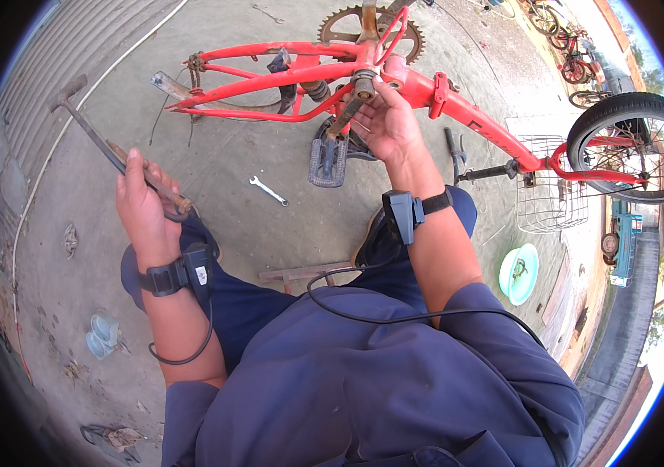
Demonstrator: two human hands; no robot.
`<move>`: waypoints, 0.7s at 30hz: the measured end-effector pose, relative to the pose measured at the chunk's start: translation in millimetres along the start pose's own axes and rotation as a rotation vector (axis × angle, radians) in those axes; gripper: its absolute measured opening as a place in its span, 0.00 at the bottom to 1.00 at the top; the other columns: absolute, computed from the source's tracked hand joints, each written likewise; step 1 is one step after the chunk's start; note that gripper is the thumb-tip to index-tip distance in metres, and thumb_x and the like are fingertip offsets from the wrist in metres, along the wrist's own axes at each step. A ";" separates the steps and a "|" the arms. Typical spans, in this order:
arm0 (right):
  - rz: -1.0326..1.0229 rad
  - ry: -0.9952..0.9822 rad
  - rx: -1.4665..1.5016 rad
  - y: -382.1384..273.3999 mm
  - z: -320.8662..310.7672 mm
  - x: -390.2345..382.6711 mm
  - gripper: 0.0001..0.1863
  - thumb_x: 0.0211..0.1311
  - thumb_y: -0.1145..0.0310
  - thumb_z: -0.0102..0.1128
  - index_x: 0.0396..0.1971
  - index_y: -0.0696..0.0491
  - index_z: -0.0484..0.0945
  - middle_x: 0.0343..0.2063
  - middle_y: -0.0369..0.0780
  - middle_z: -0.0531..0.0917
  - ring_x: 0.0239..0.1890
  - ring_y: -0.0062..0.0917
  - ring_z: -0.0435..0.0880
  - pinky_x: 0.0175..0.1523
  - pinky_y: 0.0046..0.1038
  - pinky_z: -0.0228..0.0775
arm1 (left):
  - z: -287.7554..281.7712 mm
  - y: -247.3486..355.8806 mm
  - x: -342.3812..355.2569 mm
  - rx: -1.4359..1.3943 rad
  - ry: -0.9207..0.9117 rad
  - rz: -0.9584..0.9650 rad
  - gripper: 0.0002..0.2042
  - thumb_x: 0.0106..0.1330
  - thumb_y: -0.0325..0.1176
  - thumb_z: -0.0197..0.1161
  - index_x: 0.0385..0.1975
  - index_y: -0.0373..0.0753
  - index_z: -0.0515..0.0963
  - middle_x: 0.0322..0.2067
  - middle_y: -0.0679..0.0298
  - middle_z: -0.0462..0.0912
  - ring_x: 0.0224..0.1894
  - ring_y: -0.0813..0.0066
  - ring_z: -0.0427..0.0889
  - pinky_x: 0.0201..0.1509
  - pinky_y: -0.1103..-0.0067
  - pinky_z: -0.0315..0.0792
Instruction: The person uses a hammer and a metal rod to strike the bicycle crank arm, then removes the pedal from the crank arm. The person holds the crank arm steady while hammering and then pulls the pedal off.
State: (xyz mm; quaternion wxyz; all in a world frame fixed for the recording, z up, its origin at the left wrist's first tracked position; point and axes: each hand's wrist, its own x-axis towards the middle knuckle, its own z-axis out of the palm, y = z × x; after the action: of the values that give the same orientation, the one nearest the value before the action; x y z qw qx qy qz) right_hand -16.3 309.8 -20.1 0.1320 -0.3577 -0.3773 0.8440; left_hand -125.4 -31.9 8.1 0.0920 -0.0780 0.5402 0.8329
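Observation:
My left hand (145,206) is closed around a hammer (91,124), its head pointing up and to the left. A brown, rod-like piece (165,189) lies along the same grip; whether it is part of the hammer I cannot tell. My right hand (390,128) is palm up with fingers apart, by the crank arm (344,117) of a red bicycle frame (301,75). Its thumb reaches the axle end (364,88). A grey pedal (327,163) hangs from that crank arm. The toothed chainring (340,29) shows on the frame's far side.
An open-end wrench (269,191) lies on the concrete floor in front of me. To the right are the front wheel (581,144), a wire basket (551,210) and a mint-green basin (512,292) with small parts inside. A low wooden stool (301,274) stands between my legs.

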 end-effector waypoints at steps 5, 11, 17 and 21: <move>-0.042 -0.017 0.034 1.1 4.7 -0.3 0.18 0.68 0.52 0.66 0.44 0.52 0.80 0.41 0.43 0.86 0.47 0.33 0.84 0.61 0.38 0.72 | -0.5 -0.8 0.7 -0.002 -0.004 -0.004 0.13 0.79 0.42 0.58 0.32 0.44 0.69 0.22 0.71 0.67 0.21 0.82 0.66 0.26 0.79 0.67; -0.093 -0.023 0.056 2.2 7.4 -0.7 0.17 0.69 0.52 0.65 0.43 0.51 0.81 0.40 0.42 0.86 0.46 0.33 0.84 0.59 0.39 0.73 | -3.5 -2.5 3.1 0.000 -0.008 -0.008 0.13 0.78 0.42 0.58 0.32 0.44 0.68 0.22 0.70 0.68 0.21 0.82 0.67 0.26 0.78 0.67; -0.122 0.033 0.030 4.3 12.9 -0.6 0.20 0.72 0.50 0.61 0.45 0.54 0.82 0.42 0.45 0.86 0.48 0.36 0.85 0.61 0.40 0.74 | -3.6 -2.1 2.9 0.006 -0.026 -0.007 0.13 0.78 0.42 0.58 0.32 0.43 0.68 0.22 0.70 0.69 0.21 0.81 0.68 0.26 0.78 0.67; -0.132 0.043 0.043 5.6 14.3 -1.8 0.18 0.70 0.51 0.64 0.44 0.51 0.81 0.39 0.42 0.86 0.46 0.32 0.84 0.58 0.37 0.73 | -0.2 -1.7 1.5 0.008 0.002 -0.015 0.13 0.79 0.42 0.58 0.32 0.44 0.68 0.22 0.71 0.66 0.21 0.82 0.66 0.26 0.79 0.66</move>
State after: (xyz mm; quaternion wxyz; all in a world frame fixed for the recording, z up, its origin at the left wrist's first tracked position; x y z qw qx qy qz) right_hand -24.8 297.4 -16.7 0.2029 -0.3472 -0.3791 0.8334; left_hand -126.4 -31.3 6.2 0.0980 -0.0827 0.5429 0.8299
